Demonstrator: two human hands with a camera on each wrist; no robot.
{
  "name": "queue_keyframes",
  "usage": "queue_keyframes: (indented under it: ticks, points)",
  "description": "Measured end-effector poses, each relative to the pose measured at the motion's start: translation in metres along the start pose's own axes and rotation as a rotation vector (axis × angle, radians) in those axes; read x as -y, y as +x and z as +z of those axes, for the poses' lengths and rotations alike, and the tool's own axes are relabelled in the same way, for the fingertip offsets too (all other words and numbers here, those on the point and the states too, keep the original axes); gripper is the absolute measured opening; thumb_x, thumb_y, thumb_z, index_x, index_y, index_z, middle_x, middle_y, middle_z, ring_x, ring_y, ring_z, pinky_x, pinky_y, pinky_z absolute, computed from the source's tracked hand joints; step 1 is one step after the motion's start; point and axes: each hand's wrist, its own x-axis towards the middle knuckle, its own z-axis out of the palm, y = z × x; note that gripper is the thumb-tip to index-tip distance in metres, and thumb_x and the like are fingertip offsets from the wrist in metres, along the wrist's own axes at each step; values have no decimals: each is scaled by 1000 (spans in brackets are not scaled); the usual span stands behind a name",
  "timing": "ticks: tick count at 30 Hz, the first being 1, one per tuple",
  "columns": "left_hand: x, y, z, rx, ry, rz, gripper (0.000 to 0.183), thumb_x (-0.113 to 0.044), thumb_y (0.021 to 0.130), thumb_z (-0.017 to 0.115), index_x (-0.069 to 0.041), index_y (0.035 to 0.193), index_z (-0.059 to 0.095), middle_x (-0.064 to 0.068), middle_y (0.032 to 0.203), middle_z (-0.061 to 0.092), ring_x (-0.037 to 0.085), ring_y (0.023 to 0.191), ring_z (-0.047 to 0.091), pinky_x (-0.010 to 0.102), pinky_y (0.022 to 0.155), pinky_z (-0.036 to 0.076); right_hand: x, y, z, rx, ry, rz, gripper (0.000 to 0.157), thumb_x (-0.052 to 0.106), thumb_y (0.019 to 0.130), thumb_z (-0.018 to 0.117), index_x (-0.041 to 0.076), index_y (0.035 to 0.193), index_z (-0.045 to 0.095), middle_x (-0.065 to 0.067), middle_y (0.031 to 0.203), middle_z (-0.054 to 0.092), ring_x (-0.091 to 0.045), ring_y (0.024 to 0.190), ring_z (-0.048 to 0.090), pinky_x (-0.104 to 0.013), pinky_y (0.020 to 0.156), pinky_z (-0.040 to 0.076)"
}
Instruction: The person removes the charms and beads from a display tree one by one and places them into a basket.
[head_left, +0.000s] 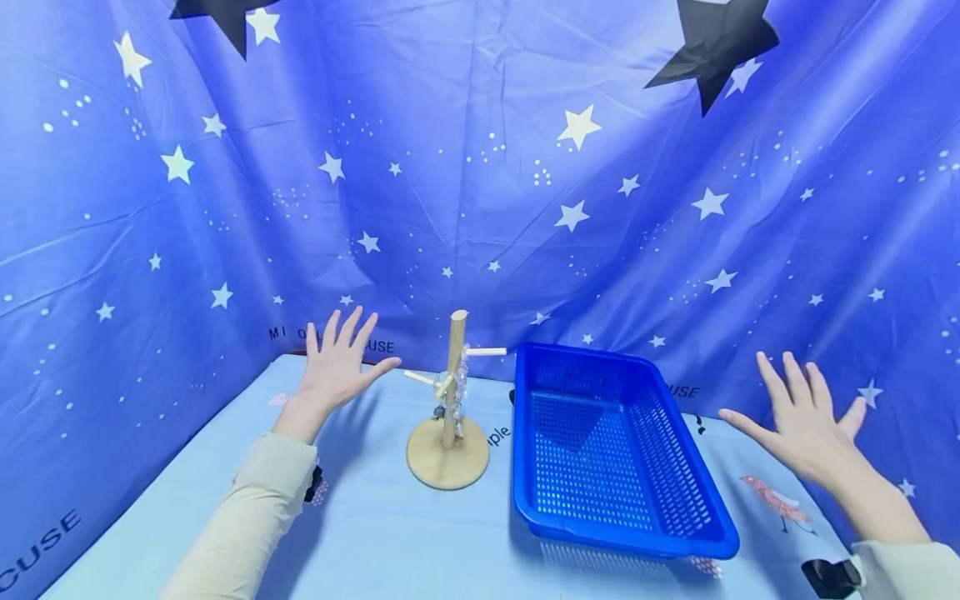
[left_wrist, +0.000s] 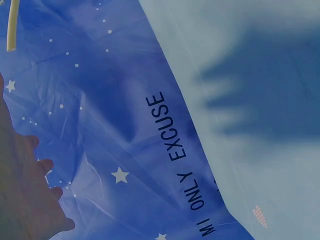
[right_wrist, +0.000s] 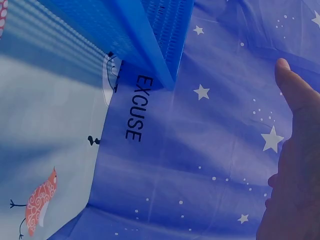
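Observation:
My left hand [head_left: 337, 364] is held up over the left side of the table with its fingers spread, and it holds nothing. To its right, apart from it, stands a wooden jewelry stand [head_left: 456, 358] with a round base and short side pegs. Clear beaded bracelets [head_left: 461, 387] hang on that stand; how many cannot be made out. My right hand [head_left: 806, 429] is raised at the right, fingers and thumb spread, with nothing in it. Between the stand and this hand lies a blue perforated plastic basket [head_left: 626, 537], nothing visible inside.
A pale blue printed cloth [head_left: 375, 533] covers the table. Behind it and along both sides hangs a blue curtain [head_left: 465, 167] with stars. The basket's rim [right_wrist: 172, 82] reaches close to the curtain in the right wrist view.

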Motion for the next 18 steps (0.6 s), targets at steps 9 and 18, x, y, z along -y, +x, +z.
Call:
queue_keyframes:
  ticks: [9, 18]
  points:
    - [-4, 1, 1, -4, -5, 14, 97, -83, 88, 36, -25, 161, 10, 9, 169, 7, 42, 155, -2, 71, 120, -10, 5, 7, 2, 13, 2, -15, 106, 66, 91, 55, 18, 159, -10, -29, 162, -12, -51, 147, -22, -90, 95, -18]
    - [-7, 2, -2, -8, 2, 26, 96, -83, 88, 36, -26, 161, 10, 8, 170, 3, 43, 154, -5, 70, 119, -13, 11, 9, 3, 25, 13, -22, 104, 66, 91, 54, 18, 160, -9, -29, 162, -14, -51, 147, -23, -90, 94, -19]
